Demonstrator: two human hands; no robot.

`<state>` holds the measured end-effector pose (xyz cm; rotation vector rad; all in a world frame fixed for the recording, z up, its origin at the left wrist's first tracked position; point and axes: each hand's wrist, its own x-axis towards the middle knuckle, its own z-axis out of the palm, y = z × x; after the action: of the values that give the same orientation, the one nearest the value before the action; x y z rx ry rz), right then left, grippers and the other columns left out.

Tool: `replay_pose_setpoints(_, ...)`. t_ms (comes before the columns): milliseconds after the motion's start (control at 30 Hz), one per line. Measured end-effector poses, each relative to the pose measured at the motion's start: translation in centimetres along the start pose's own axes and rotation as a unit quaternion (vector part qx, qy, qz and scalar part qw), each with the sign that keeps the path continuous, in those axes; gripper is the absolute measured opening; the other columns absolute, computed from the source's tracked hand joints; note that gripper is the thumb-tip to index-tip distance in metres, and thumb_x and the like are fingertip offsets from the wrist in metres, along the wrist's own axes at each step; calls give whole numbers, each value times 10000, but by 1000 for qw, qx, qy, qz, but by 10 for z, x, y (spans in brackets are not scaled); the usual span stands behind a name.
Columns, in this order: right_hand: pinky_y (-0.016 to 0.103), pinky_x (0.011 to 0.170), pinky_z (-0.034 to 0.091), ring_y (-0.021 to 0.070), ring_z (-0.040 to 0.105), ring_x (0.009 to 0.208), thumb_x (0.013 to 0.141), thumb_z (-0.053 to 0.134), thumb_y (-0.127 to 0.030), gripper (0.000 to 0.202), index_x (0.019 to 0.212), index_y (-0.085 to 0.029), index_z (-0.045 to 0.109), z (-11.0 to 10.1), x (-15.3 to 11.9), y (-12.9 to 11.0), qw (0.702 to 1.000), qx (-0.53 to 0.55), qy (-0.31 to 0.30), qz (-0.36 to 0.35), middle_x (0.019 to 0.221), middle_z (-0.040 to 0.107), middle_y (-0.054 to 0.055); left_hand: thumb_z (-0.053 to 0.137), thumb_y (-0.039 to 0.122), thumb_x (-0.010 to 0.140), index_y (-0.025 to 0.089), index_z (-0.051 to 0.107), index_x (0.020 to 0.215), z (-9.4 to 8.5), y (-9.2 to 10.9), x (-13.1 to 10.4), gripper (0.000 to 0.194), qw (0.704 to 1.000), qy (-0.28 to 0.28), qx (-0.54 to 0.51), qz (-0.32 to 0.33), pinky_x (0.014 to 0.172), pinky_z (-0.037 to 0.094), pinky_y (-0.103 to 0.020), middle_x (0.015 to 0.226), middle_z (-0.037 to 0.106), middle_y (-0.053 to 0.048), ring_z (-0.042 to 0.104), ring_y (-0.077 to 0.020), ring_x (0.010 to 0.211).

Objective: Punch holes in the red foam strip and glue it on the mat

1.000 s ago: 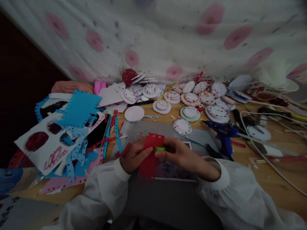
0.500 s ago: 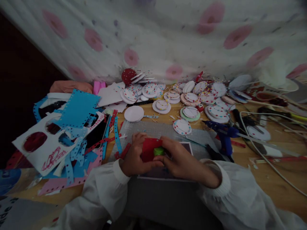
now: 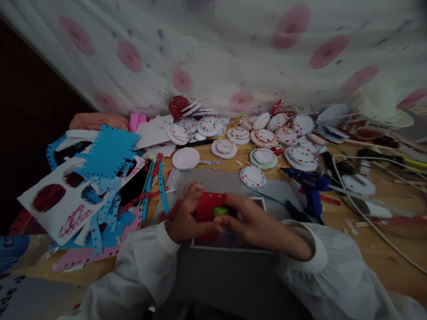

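Note:
A red sheet (image 3: 206,208) with small punched holes along its top edge is held up between my hands. My left hand (image 3: 187,218) grips its left side, the thumb stretched across the bottom. My right hand (image 3: 255,222) is closed at the sheet's right side, with thumb and forefinger around a small green block-like tool (image 3: 220,211) against the sheet. Fingers partly hide the tool, so its exact kind is unclear. Beneath the hands lies a dark picture sheet with a white border (image 3: 233,244), on a grey cutting mat (image 3: 216,176).
Decorated paper discs (image 3: 252,176) crowd the back of the table. At left is a pile of blue perforated sheets (image 3: 108,151), strips and a white cut-out sheet (image 3: 71,200). A blue glue gun (image 3: 312,186), black-handled scissors (image 3: 296,212) and a white cable (image 3: 363,213) lie at right.
My right hand and forearm have shifted slightly to the right, and its grip around the green tool has changed a little. The left thumb has drawn back slightly. The red sheet stays held.

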<state>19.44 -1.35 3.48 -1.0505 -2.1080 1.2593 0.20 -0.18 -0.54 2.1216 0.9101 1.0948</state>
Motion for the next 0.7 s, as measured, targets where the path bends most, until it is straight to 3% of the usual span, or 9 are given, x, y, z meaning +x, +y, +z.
replay_pose_setpoints(200, 276, 632, 413, 168, 546, 707, 885, 520, -454, 323, 887, -145, 614, -22, -5, -6, 997, -42, 18, 54, 793, 627, 50, 662, 285, 824, 185, 687, 838, 1, 1, 1, 104, 998, 10, 30, 62, 975, 340, -464, 924, 701, -57, 564, -212, 920)
replay_pose_setpoints(333, 260, 577, 392, 151, 531, 653, 885, 506, -472, 339, 910, -153, 617, -37, -11, -10, 990, -87, -23, 107, 751, 598, 27, 629, 319, 849, 180, 689, 794, 0, 3, 0, 161, 1000, 16, 0, 15, 901, 413, -441, 891, 712, -64, 603, -218, 903)
replay_pose_setpoints(500, 245, 618, 401, 140, 551, 708, 872, 506, -254, 218, 1047, -175, 609, -43, -17, -14, 985, -116, -83, 92, 854, 627, 29, 626, 359, 840, 177, 681, 739, -1, 4, -4, 215, 996, 23, -37, -81, 835, 481, -402, 794, 707, -49, 625, -213, 854)
replay_pose_setpoints(700, 225, 594, 360, 112, 506, 654, 841, 427, -129, 169, 779, -176, 577, -41, -16, -12, 986, -121, -101, 61, 712, 571, -14, 630, 355, 830, 170, 708, 797, 0, -3, -12, 203, 981, 28, -99, -163, 775, 509, -354, 867, 721, -60, 638, -211, 854)
